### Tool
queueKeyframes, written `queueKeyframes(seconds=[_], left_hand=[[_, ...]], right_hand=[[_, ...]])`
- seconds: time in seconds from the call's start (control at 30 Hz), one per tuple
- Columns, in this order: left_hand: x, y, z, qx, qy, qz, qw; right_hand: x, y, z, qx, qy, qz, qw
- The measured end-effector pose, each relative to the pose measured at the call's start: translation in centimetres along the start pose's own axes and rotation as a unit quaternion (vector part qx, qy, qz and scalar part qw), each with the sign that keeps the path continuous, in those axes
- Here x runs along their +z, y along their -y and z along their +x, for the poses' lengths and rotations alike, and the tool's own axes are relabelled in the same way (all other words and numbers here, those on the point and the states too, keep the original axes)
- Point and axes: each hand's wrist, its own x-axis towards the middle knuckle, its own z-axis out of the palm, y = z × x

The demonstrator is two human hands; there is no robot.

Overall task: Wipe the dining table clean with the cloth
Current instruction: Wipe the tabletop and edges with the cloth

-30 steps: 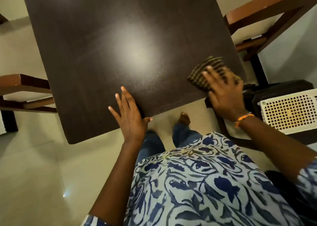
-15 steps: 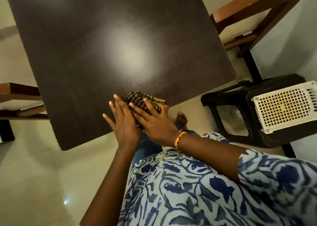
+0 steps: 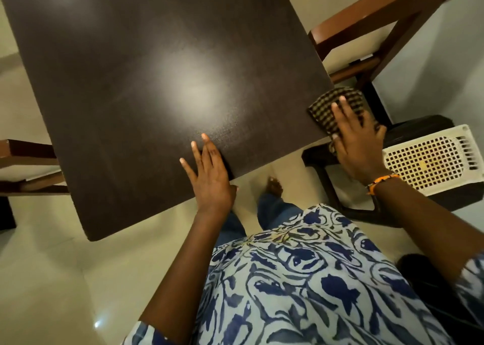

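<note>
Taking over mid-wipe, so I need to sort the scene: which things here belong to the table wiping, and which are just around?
Part of the job:
- dining table
- checked cloth, at the table's right corner
- right hand, pressing the cloth
- left hand, flat on the near edge

Just around:
- wooden chair
- white perforated basket
- dark plastic stool

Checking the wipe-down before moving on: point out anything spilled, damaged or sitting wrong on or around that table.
Nothing spilled or damaged shows on the table. One oddity: the checked cloth under the right hand overhangs the table's right corner, partly off the top. The left hand rests flat at the near edge.
</note>
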Motion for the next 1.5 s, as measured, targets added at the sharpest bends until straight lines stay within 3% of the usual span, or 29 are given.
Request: queueKeyframes(seconds=[0.07,0.13,0.23,0.33,0.47,0.57,0.63,0.7,0.87,0.93,1.1,1.23,1.3,1.43,1.5], left_hand=[[-0.1,0.2,-0.1,-0.003,0.003,-0.001,1.000],[-0.1,0.4,-0.2,-0.011,0.003,-0.002,1.000],[-0.4,0.6,-0.5,-0.020,0.003,0.007,1.000],[-0.3,1.1,-1.0,-0.023,-0.010,0.001,1.000],[-0.7,1.1,-0.9,-0.039,-0.025,0.016,0.999],[-1.0,0.6,0.0,-0.023,-0.033,0.027,0.999],[-0.9,0.2,0.4,-0.009,-0.044,0.037,0.998],[-0.9,0.0,0.7,-0.008,-0.050,0.038,0.998],[-1.0,0.1,1.3,-0.022,-0.057,0.023,0.998],[-0.9,0.1,1.4,-0.027,-0.061,0.008,0.998],[-1.3,0.0,1.2,-0.031,-0.056,-0.009,0.998],[-2.2,-0.6,1.0,-0.035,-0.014,-0.009,0.999],[-2.8,-1.2,1.4,-0.044,-0.010,-0.026,0.999],[-3.9,-2.6,3.6,-0.016,-0.016,-0.034,0.999],[-4.6,-3.4,5.1,0.000,-0.017,-0.030,0.999]], right_hand=[[0.4,3.3,-0.5,0.056,-0.017,0.027,0.998],[1.0,7.0,-1.1,0.045,-0.010,0.027,0.999],[2.2,13.1,-2.7,-0.102,0.000,0.006,0.995],[2.7,18.1,-3.5,-0.279,0.024,-0.030,0.960],[1.9,16.4,-0.1,-0.362,0.009,-0.063,0.930],[1.0,11.8,3.0,-0.307,-0.031,-0.064,0.949],[-0.3,8.1,5.5,-0.209,-0.056,-0.044,0.975],[-1.6,5.2,8.1,-0.101,-0.032,-0.010,0.994],[-1.5,7.7,9.7,0.052,-0.029,0.034,0.998],[-1.0,10.9,9.1,0.021,-0.013,0.045,0.999],[0.4,19.8,6.7,-0.219,0.046,0.029,0.974],[0.3,18.7,9.6,-0.364,0.044,-0.039,0.929],[-0.3,15.9,11.8,-0.329,0.019,-0.039,0.943],[-2.2,8.8,15.5,-0.137,-0.013,-0.020,0.990],[-3.1,6.6,15.6,-0.095,-0.015,-0.013,0.995]])
